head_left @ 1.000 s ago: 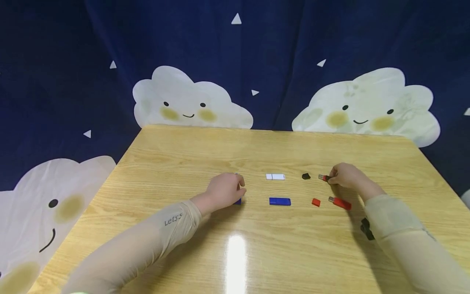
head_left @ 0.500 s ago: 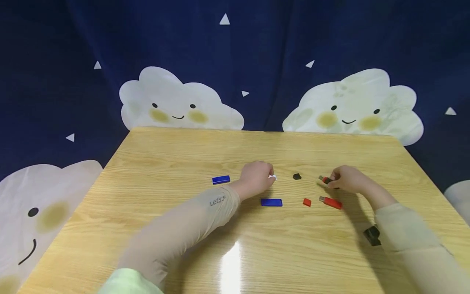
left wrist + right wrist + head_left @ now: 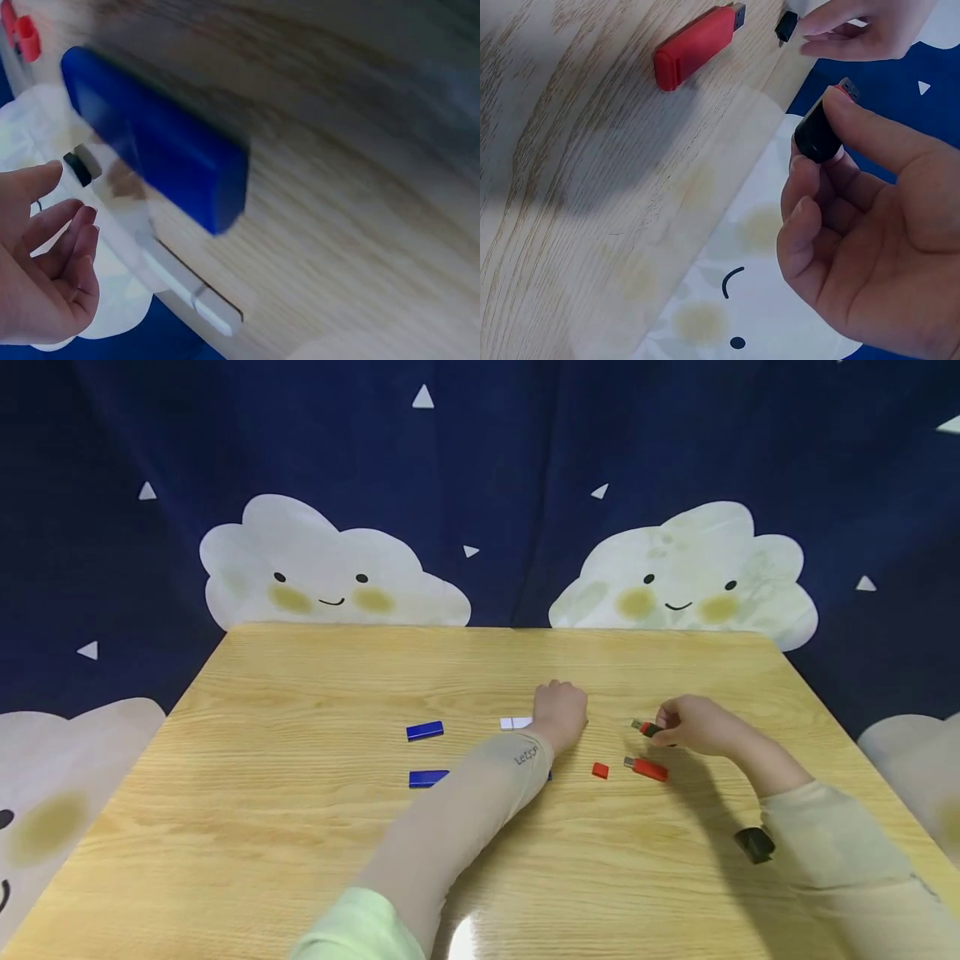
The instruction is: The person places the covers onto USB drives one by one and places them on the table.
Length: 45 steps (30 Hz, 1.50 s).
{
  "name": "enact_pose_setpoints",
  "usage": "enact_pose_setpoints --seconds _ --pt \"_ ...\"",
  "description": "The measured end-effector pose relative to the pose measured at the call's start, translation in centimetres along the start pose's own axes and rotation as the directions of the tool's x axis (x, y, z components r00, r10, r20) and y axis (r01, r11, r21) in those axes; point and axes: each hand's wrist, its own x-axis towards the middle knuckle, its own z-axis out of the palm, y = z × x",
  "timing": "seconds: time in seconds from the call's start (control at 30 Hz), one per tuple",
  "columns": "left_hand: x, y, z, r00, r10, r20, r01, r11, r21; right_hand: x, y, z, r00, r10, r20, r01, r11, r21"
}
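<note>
My right hand (image 3: 696,725) pinches a black USB stick (image 3: 817,133) with a red section below its bare metal plug, held just above the table. My left hand (image 3: 559,714) is over the table, mostly covering a small black cap (image 3: 786,26). In the left wrist view the thumb and fingers stand apart beside that cap, with no grip on it visible. Near my right hand lies a red USB stick (image 3: 648,768), uncapped, with its red cap (image 3: 600,770) to its left. A white USB stick (image 3: 515,723) lies left of my left hand.
Blue USB sticks lie at the back left (image 3: 425,731) and front left (image 3: 428,778); another blue stick (image 3: 157,142) is mostly hidden by my left forearm in the head view. A black object (image 3: 755,844) is beside my right sleeve. A cloud-patterned curtain (image 3: 510,485) hangs behind the wooden table (image 3: 300,843).
My left hand has moved right, from the blue sticks past the white stick to the black cap. My right hand keeps holding the black USB stick. The head view has shifted right.
</note>
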Motion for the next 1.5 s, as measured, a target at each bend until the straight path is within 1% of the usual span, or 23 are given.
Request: enact_pose_setpoints --seconds 0.1,0.17,0.33,0.5,0.57,0.7,0.77,0.8,0.87,0.9,0.97,1.0,1.13,1.2,1.27,1.33,1.43,1.5 --pt "0.2 0.2 0.2 1.0 -0.009 0.009 0.008 1.0 0.02 0.0 -0.4 0.1 1.0 0.008 0.003 -0.008 1.0 0.002" --pt "0.2 0.3 0.3 1.0 -0.001 0.008 0.001 1.0 0.028 0.0 -0.6 0.1 1.0 0.018 0.004 -0.018 1.0 0.0" --pt "0.4 0.1 0.4 1.0 0.026 -0.013 -0.026 1.0 -0.009 0.0 -0.6 0.1 0.999 0.042 0.011 -0.042 0.999 -0.006" --pt "0.4 -0.2 0.3 0.999 0.034 -0.018 -0.035 0.997 -0.067 -0.1 -0.3 0.2 0.999 0.052 0.013 -0.052 0.999 -0.005" --pt "0.2 -0.7 0.2 0.999 0.029 -0.024 -0.032 0.994 -0.1 0.0 -0.4 0.2 0.999 0.048 0.014 -0.048 0.999 -0.008" --pt "-0.5 -1.9 -0.3 0.998 0.056 -0.035 -0.06 0.987 -0.15 0.1 -0.6 0.3 0.999 0.037 0.007 -0.037 0.999 -0.015" --pt "-1.1 -2.6 -0.6 0.996 0.077 -0.041 -0.083 0.975 -0.207 0.1 -0.8 0.4 1.0 0.023 -0.003 -0.023 1.0 -0.016" --pt "-1.4 -3.0 -0.7 0.995 0.086 -0.045 -0.094 0.965 -0.246 0.1 -0.9 0.4 1.0 0.014 -0.009 -0.014 1.0 -0.013" --pt "-2.2 -3.9 -1.1 0.994 0.096 -0.052 -0.108 0.934 -0.341 0.1 -1.2 0.5 1.0 -0.012 -0.018 0.012 1.0 -0.001" --pt "-2.6 -4.4 -1.2 0.993 0.099 -0.059 -0.114 0.912 -0.395 0.1 -1.3 0.5 0.999 -0.025 -0.022 0.025 1.0 0.005" --pt "-3.5 -5.5 -1.6 0.992 0.099 -0.073 -0.122 0.852 -0.509 0.1 -1.7 0.6 0.999 -0.05 -0.02 0.051 0.998 0.035" --pt "-3.9 -6.0 -1.7 0.992 0.098 -0.075 -0.123 0.818 -0.562 0.0 -1.8 0.7 0.998 -0.064 -0.015 0.064 0.996 0.057" --pt "-5.1 -8.2 -1.9 0.995 0.076 -0.064 -0.099 0.689 -0.718 0.2 -2.7 1.1 0.993 -0.113 0.024 0.108 0.981 0.158" --pt "-5.7 -9.2 -2.0 0.997 0.06 -0.037 -0.067 0.639 -0.767 0.3 -3.1 1.3 0.989 -0.14 0.05 0.126 0.969 0.214" --pt "-6.2 -10.0 -1.9 0.998 0.057 -0.009 -0.041 0.583 -0.812 0.5 -3.7 1.6 0.984 -0.159 0.076 0.135 0.957 0.258" --pt "-6.8 -10.6 -1.9 0.998 0.06 0.019 -0.016 0.529 -0.848 0.7 -4.2 1.9 0.979 -0.177 0.098 0.14 0.943 0.303" --pt "-7.5 -11.2 -1.8 0.997 0.062 0.055 0.022 0.444 -0.896 1.1 -4.9 2.4 0.972 -0.203 0.121 0.152 0.929 0.339" --pt "-8.0 -11.5 -1.7 0.996 0.049 0.073 0.047 0.405 -0.913 1.3 -5.5 2.7 0.966 -0.222 0.134 0.162 0.921 0.355"
